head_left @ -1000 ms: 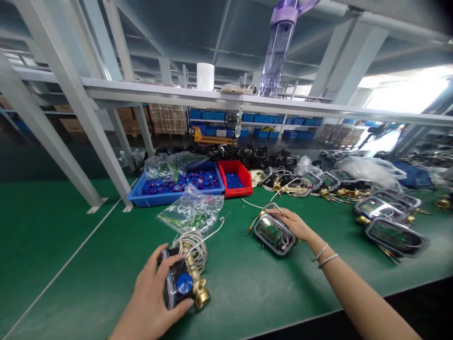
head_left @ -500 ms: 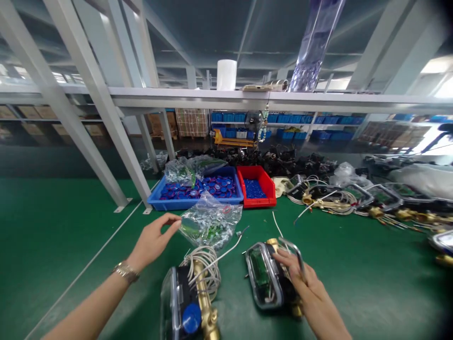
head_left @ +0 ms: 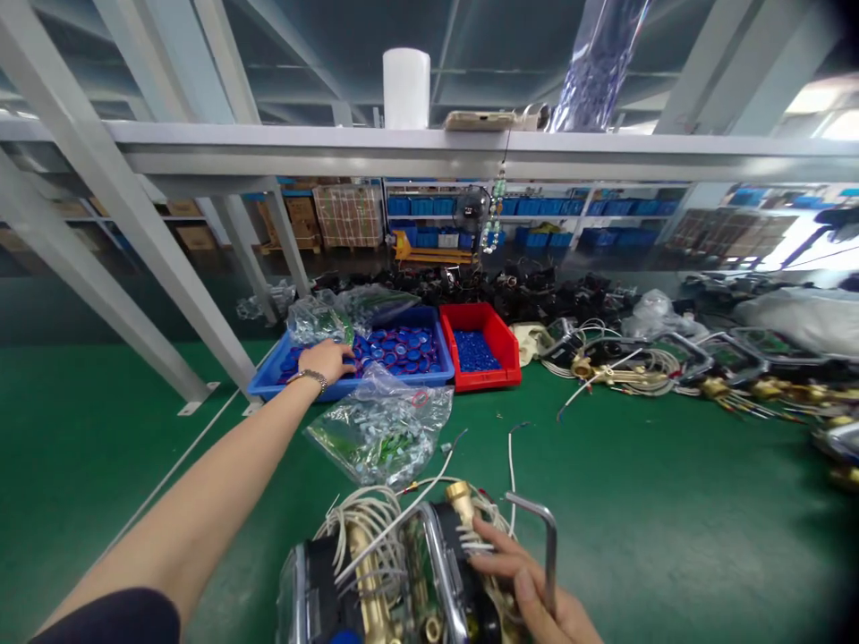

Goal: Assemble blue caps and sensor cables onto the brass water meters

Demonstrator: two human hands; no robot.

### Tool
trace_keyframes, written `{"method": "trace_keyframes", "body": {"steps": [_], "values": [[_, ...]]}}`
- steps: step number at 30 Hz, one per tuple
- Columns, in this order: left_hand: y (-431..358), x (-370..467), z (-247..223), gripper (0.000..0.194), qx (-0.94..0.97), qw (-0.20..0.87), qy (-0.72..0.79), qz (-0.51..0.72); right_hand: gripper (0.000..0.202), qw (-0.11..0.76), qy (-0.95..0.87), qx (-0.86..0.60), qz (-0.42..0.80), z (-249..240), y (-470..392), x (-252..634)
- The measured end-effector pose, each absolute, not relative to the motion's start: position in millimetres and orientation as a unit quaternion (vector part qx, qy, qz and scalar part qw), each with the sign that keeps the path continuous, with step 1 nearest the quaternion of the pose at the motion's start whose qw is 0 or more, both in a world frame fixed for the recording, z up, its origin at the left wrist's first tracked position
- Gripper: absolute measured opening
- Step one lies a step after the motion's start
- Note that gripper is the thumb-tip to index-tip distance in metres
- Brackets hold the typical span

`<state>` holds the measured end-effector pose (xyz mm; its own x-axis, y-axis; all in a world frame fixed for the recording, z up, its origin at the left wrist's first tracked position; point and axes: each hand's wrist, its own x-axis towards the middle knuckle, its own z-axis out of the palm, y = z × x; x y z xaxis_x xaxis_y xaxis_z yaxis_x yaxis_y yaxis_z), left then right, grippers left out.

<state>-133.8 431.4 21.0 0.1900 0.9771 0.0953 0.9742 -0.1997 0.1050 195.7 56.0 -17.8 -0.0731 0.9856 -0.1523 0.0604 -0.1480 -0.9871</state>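
Note:
My left hand (head_left: 327,360) is down among the round blue caps (head_left: 403,349) in a blue bin (head_left: 349,386), thumb and finger apart; nothing shows between them. My right hand (head_left: 530,577) holds a bent metal hex key (head_left: 548,537) against its palm. Its outstretched fingers touch a water meter with a brass pipe fitting (head_left: 460,496) and a clear-lidded black housing. Close beside it on the left stands a second meter (head_left: 362,572) with coiled white cable (head_left: 366,514). The lower parts of both are cut off by the frame.
A clear plastic bag of small pale parts (head_left: 386,438) lies before the blue bin. A red bin (head_left: 500,344) holds small blue pieces. More meters with cables (head_left: 624,371) line the right. A metal shelf beam (head_left: 335,152) crosses above, with slanting posts (head_left: 167,241) at left.
My left hand has gone from beside the plastic bag forward into the blue bin. My right hand has brought its meter left, up against the other one. The view has shifted slightly.

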Motion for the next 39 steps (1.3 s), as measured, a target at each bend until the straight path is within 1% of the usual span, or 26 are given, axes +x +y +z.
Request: {"method": "trace_keyframes", "body": {"steps": [5, 9, 12, 15, 17, 20, 23, 26, 32, 34, 39], "values": [[428.5, -133.0, 25.3, 0.032, 0.777, -0.012, 0.627, 0.054, 0.051, 0.449, -0.452, -0.532, 0.557, -4.3, 55.2, 194.6], [391.8, -129.9, 44.5, 0.033, 0.776, -0.066, 0.618, 0.110, 0.048, 0.447, -0.471, -0.516, 0.558, -5.8, 53.1, 193.5], [337.5, -133.1, 61.8, 0.036, 0.786, -0.114, 0.587, 0.160, 0.049, 0.457, -0.507, -0.527, 0.506, -13.0, 53.5, 196.9], [265.3, -147.9, 64.9, 0.041, 0.809, -0.134, 0.548, 0.166, 0.049, 0.459, -0.532, -0.540, 0.463, -18.6, 57.9, 201.6], [214.5, -164.6, 54.2, 0.038, 0.826, -0.136, 0.527, 0.147, 0.048, 0.440, -0.555, -0.545, 0.449, -19.0, 62.6, 203.8], [144.7, -193.8, 24.6, 0.033, 0.848, -0.153, 0.496, 0.107, 0.042, 0.417, -0.618, -0.521, 0.415, -14.2, 68.5, 203.7], [88.2, -217.2, -5.6, 0.031, 0.837, -0.142, 0.518, 0.099, 0.034, 0.403, -0.676, -0.489, 0.376, -8.6, 69.0, 201.2], [48.7, -228.5, -25.0, 0.034, 0.804, -0.115, 0.562, 0.155, 0.034, 0.397, -0.680, -0.498, 0.363, -9.2, 64.7, 203.3], [21.5, -227.5, -37.0, 0.048, 0.743, -0.036, 0.623, 0.241, 0.040, 0.424, -0.626, -0.554, 0.349, -18.3, 51.8, 236.4], [21.6, -225.2, -35.9, 0.052, 0.708, -0.019, 0.664, 0.239, 0.041, 0.423, -0.617, -0.563, 0.350, -16.8, 47.9, 250.4], [26.6, -225.4, -26.0, 0.061, 0.650, 0.010, 0.743, 0.162, 0.046, 0.417, -0.602, -0.556, 0.393, -5.2, 47.3, 269.6]]}}
